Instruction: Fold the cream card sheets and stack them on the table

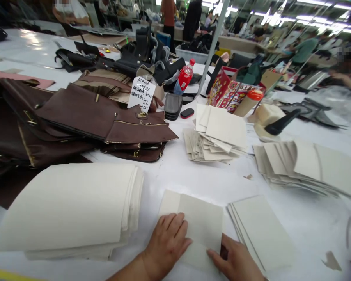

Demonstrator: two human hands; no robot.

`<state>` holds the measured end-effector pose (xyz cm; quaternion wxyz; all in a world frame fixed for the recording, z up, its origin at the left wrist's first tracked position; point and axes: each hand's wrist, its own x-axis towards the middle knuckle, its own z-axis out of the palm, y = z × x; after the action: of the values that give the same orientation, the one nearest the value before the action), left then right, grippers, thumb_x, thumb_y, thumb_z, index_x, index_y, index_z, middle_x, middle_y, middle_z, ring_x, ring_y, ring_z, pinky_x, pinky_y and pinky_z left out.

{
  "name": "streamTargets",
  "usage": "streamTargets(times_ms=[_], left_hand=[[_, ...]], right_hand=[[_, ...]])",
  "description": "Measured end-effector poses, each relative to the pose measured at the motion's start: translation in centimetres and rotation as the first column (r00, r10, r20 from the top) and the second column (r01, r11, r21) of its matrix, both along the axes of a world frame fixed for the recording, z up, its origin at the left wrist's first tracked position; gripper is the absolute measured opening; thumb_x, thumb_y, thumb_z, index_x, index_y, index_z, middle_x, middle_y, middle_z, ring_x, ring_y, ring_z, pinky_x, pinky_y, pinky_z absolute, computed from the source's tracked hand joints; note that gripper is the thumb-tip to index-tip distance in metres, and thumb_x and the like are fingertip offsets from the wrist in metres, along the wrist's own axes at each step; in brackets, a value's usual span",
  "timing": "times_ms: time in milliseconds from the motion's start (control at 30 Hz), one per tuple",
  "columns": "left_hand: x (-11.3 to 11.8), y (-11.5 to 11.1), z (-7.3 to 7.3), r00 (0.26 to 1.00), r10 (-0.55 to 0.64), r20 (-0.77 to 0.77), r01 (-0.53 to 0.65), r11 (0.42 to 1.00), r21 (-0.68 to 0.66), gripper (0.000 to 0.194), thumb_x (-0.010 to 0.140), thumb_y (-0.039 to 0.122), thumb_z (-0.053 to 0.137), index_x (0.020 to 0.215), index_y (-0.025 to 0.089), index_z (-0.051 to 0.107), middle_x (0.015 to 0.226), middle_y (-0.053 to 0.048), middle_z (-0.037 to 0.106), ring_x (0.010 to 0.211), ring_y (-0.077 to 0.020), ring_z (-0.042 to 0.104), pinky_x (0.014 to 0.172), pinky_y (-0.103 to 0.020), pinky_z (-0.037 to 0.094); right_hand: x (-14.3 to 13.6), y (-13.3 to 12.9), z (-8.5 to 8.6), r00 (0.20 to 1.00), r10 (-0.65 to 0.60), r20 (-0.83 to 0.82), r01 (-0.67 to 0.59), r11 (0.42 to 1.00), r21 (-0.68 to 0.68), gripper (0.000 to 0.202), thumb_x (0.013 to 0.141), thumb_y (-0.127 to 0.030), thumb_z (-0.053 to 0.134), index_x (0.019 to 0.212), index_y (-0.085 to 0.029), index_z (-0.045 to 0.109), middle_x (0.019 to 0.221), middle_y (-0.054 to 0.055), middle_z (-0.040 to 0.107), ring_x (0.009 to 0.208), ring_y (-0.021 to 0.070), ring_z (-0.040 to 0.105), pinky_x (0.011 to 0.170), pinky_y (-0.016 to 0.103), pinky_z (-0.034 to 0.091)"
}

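Note:
A pale grey cardboard piece point(203, 214) lies on the white table right before me, overlapping a lighter piece point(169, 201) at its left. My left hand point(169, 244) rests on the pieces, palm down, fingers side by side. At the lower right edge, my right hand point(236, 257) pinches the cardboard piece, thumb on top; its other fingertips are hidden. Just right of that hand is a small stack of similar pieces point(263, 230). Large curved off-white sheets point(73, 207) are piled to the left.
Brown leather bag parts point(76, 113) cover the table's left side, with a handwritten tag point(142, 93). Further off are two more cardboard stacks point(225, 128) point(324, 160), a red-capped bottle point(184, 77), a black-handled tool point(282, 121) and a metal pole point(213, 48). People work in the background.

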<state>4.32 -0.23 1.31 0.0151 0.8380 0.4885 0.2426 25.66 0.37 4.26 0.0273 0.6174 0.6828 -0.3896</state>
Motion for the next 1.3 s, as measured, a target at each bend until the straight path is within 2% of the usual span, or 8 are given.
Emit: streamTargets(times_ms=[233, 400, 600, 933, 1033, 1133, 1233, 1300], left_hand=[[0.0, 0.3, -0.1, 0.999, 0.033, -0.014, -0.034, 0.998, -0.043, 0.036, 0.078, 0.036, 0.05, 0.109, 0.018, 0.053, 0.115, -0.008, 0.053, 0.096, -0.0236, 0.049, 0.077, -0.037, 0.042], [0.0, 0.3, -0.3, 0.999, 0.039, -0.016, -0.04, 0.997, -0.066, 0.034, 0.078, 0.036, 0.049, 0.106, 0.017, 0.055, 0.115, -0.01, 0.054, 0.096, -0.0244, 0.049, 0.077, -0.038, 0.043], [-0.2, 0.2, -0.3, 0.999, 0.042, -0.003, -0.042, 0.999, -0.021, 0.037, 0.076, 0.039, 0.051, 0.103, 0.014, 0.055, 0.112, -0.013, 0.054, 0.094, -0.0254, 0.05, 0.076, -0.038, 0.045], [-0.6, 0.1, -0.2, 0.997, -0.053, 0.063, 0.055, 0.998, -0.039, 0.041, 0.072, 0.04, 0.059, 0.101, 0.013, 0.053, 0.102, -0.015, 0.056, 0.093, -0.0264, 0.05, 0.076, -0.04, 0.048], [-0.8, -0.1, -0.4, 0.984, -0.005, 0.179, 0.023, 0.995, -0.098, 0.043, 0.071, 0.035, 0.061, 0.105, 0.012, 0.049, 0.103, -0.015, 0.053, 0.099, -0.0267, 0.047, 0.081, -0.041, 0.046], [-1.2, 0.4, 0.3, 0.897, 0.225, 0.38, -0.077, 0.927, -0.367, 0.037, 0.076, 0.027, 0.054, 0.11, 0.016, 0.043, 0.113, -0.014, 0.046, 0.103, -0.0228, 0.046, 0.08, -0.037, 0.048], [-1.2, 1.6, 1.8, 0.776, 0.467, 0.424, -0.087, 0.745, -0.661, 0.039, 0.081, 0.024, 0.044, 0.119, 0.021, 0.035, 0.121, -0.011, 0.04, 0.103, -0.0194, 0.047, 0.075, -0.032, 0.049], [-0.9, 2.6, 2.7, 0.787, 0.491, 0.373, -0.062, 0.665, -0.744, 0.045, 0.08, 0.023, 0.044, 0.124, 0.021, 0.031, 0.121, -0.01, 0.041, 0.105, -0.0202, 0.046, 0.078, -0.035, 0.047]], right_hand=[[-0.1, 1.1, 0.7, 0.985, -0.092, -0.143, 0.078, 0.992, -0.102, 0.03, 0.074, -0.047, 0.043, 0.085, -0.024, 0.058, 0.078, 0.005, 0.064, 0.069, 0.0218, 0.058, 0.064, 0.028, 0.044], [0.3, 1.0, -0.4, 0.979, -0.184, -0.084, 0.179, 0.981, -0.07, 0.034, 0.081, -0.051, 0.031, 0.064, -0.025, 0.044, 0.06, 0.002, 0.058, 0.056, 0.0185, 0.054, 0.054, 0.027, 0.041], [0.9, 0.9, -1.9, 0.992, -0.127, -0.019, 0.124, 0.986, -0.107, 0.032, 0.083, -0.05, 0.028, 0.065, -0.025, 0.036, 0.058, 0.001, 0.058, 0.056, 0.0185, 0.056, 0.055, 0.027, 0.039], [0.7, 0.9, -2.2, 0.992, -0.058, 0.111, 0.057, 0.998, 0.012, 0.033, 0.084, -0.05, 0.028, 0.063, -0.025, 0.035, 0.054, 0.002, 0.057, 0.052, 0.0205, 0.057, 0.051, 0.028, 0.036], [0.7, 0.5, -2.5, 0.988, -0.029, 0.151, 0.017, 0.997, 0.078, 0.03, 0.085, -0.048, 0.027, 0.067, -0.025, 0.037, 0.054, 0.003, 0.058, 0.053, 0.0219, 0.059, 0.05, 0.028, 0.035], [0.6, 0.0, -2.9, 0.984, -0.009, 0.176, -0.02, 0.987, 0.161, 0.028, 0.086, -0.045, 0.027, 0.07, -0.024, 0.037, 0.052, 0.003, 0.058, 0.05, 0.0216, 0.059, 0.046, 0.028, 0.035], [0.6, -0.4, -2.9, 0.986, 0.01, 0.167, -0.057, 0.958, 0.281, 0.028, 0.087, -0.045, 0.027, 0.071, -0.024, 0.035, 0.046, 0.0, 0.056, 0.044, 0.0202, 0.058, 0.041, 0.026, 0.033], [0.5, -0.7, -2.7, 0.989, 0.031, 0.148, -0.08, 0.935, 0.345, 0.027, 0.087, -0.046, 0.028, 0.073, -0.023, 0.035, 0.044, -0.002, 0.054, 0.041, 0.0192, 0.057, 0.038, 0.025, 0.032]])
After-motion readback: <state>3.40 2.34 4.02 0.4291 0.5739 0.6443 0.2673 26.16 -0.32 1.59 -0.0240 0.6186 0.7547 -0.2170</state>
